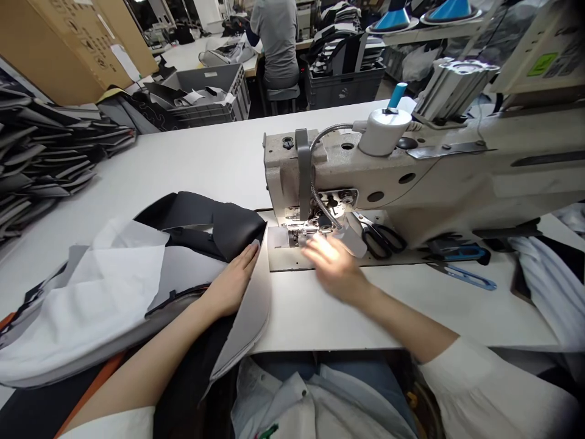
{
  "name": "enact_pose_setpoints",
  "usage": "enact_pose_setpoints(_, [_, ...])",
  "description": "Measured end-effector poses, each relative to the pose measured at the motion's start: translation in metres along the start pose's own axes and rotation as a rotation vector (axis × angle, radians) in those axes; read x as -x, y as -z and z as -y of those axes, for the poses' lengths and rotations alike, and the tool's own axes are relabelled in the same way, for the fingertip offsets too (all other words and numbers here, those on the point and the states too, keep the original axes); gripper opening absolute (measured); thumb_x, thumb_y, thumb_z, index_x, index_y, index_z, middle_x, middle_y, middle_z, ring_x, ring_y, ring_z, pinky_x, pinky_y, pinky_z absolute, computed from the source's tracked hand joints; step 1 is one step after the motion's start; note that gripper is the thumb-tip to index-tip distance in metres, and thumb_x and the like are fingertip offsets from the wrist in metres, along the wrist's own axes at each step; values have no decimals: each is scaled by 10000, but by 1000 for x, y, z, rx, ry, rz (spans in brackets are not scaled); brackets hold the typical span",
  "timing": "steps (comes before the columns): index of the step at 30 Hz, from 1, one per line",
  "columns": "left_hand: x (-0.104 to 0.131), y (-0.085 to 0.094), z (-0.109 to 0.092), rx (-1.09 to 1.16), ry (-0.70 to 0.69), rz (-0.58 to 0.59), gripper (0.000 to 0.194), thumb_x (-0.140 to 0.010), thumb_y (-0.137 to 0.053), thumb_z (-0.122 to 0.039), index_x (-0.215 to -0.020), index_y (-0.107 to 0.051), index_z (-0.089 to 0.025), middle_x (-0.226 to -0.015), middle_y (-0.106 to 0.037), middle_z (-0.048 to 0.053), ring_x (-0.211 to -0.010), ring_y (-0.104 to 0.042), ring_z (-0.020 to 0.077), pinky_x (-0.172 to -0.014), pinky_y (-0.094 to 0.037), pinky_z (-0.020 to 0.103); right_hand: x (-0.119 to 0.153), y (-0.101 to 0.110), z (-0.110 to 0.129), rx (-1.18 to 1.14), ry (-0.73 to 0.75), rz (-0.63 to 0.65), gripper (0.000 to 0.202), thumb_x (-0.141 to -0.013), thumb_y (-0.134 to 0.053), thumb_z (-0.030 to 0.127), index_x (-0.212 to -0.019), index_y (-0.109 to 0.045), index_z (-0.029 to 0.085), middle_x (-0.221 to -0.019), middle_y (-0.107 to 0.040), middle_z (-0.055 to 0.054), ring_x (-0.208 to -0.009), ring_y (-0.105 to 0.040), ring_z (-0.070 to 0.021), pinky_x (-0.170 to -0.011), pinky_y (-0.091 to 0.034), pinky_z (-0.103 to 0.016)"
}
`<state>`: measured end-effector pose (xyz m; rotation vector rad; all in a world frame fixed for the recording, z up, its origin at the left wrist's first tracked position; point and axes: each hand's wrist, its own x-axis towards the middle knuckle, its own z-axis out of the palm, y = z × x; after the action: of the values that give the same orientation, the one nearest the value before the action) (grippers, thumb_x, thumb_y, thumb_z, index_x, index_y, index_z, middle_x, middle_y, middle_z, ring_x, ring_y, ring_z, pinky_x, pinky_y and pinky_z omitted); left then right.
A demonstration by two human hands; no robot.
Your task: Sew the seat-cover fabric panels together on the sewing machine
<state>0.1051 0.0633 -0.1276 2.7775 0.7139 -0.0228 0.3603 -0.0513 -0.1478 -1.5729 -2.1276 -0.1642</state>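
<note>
A large sewn cover [192,262] of black, grey and white material lies on the left of the white table, its front part hanging over the edge. My left hand [233,280] grips its right side, fingers bent at the black and grey edge. To the right, my right hand [331,262] is over the metal plate in front of the needle area of the sewing machine [292,177]. That hand is blurred; its fingers look spread, and nothing shows in them. Light from a small lamp falls on the fingertips.
Black-handled scissors [381,238] lie right of the needle area. Blue thread snips [470,277] are farther right. Stacked dark pieces [50,146] stand at the far left. Behind the table are grey crates [347,85], a cardboard box [68,49] and a seated person [276,42].
</note>
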Motion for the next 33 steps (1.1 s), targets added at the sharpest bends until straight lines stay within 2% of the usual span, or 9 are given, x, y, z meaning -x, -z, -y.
enact_pose_setpoints(3, [4, 4, 1, 11, -47, 16, 672, -854, -484, -273, -1442, -203, -111, -1506, -197, 170, -1387, -195, 267, -1114, -290, 426, -26, 1, 55, -105, 489, 94, 424, -894, -391, 126, -1283, -479, 267, -1394, -422, -74, -1309, -345, -186, -1090, -261, -439])
enact_pose_setpoints(5, [9, 7, 2, -1, -57, 17, 688, -847, -483, -250, -1445, -181, -95, -1503, -213, 164, -1379, -219, 263, -1114, -297, 411, -52, 6, 85, -137, 631, 155, 365, -884, -446, 168, -1227, -527, 261, -1367, -448, -80, -1246, -417, -192, -1101, -213, -461])
enact_pose_setpoints(7, [15, 10, 3, -8, -54, 25, 670, -850, -449, -207, -1447, -169, -92, -1507, -210, 148, -1379, -222, 253, -1124, -285, 400, -76, 15, 98, -105, 608, 263, 237, -834, -526, 205, -1046, -630, 215, -1171, -593, -93, -1066, -546, -210, -1091, -192, -510])
enact_pose_setpoints(10, [23, 18, 9, 22, -71, 65, 661, -795, -380, -81, -1438, -229, -115, -1510, -206, 123, -1385, -209, 229, -1131, -271, 409, -88, 26, 87, -28, 493, 474, 127, -740, -602, 153, -824, -686, 197, -791, -680, -61, -804, -621, -213, -1029, -281, -525])
enact_pose_setpoints(13, [24, 30, 14, 64, -50, 100, 653, -780, -325, -52, -1426, -278, -139, -1509, -210, 99, -1380, -233, 197, -1124, -286, 399, -68, 21, 60, -153, 472, 611, 257, -709, -622, 117, -908, -703, 257, -833, -699, -31, -845, -630, -207, -946, -401, -437])
enact_pose_setpoints(18, [-2, 36, -6, -89, 4, 60, 496, -902, -324, -241, -1375, -361, -98, -1462, -328, 142, -1358, -290, 231, -1098, -317, 424, -25, -10, 49, -318, 401, 373, 307, -860, -505, 225, -1140, -625, 270, -1317, -517, -55, -1254, -415, -245, -1043, -313, -457])
enact_pose_setpoints(21, [-26, 23, -26, -210, -51, 72, 500, -895, -346, -268, -1343, -392, -50, -1429, -373, 180, -1350, -300, 266, -1093, -303, 436, -16, -23, 60, -276, 350, 238, 259, -862, -513, 271, -1083, -636, 217, -1187, -592, -76, -1173, -475, -237, -1040, -332, -438])
enact_pose_setpoints(24, [-39, 10, -34, -295, -62, 121, 521, -880, -364, -278, -1331, -393, -20, -1425, -365, 210, -1343, -305, 296, -1087, -288, 446, -12, -26, 67, -135, 327, 158, 217, -872, -482, 181, -1017, -643, 165, -999, -646, -86, -1004, -566, -211, -984, -407, -381])
enact_pose_setpoints(33, [-45, 5, -33, -249, -84, 87, 596, -809, -446, -250, -1372, -326, -99, -1473, -293, 167, -1375, -220, 278, -1099, -239, 424, 13, -17, 60, 5, 337, 0, 236, -875, -454, 98, -1017, -641, 72, -1056, -641, -183, -1087, -571, -258, -962, -456, -407])
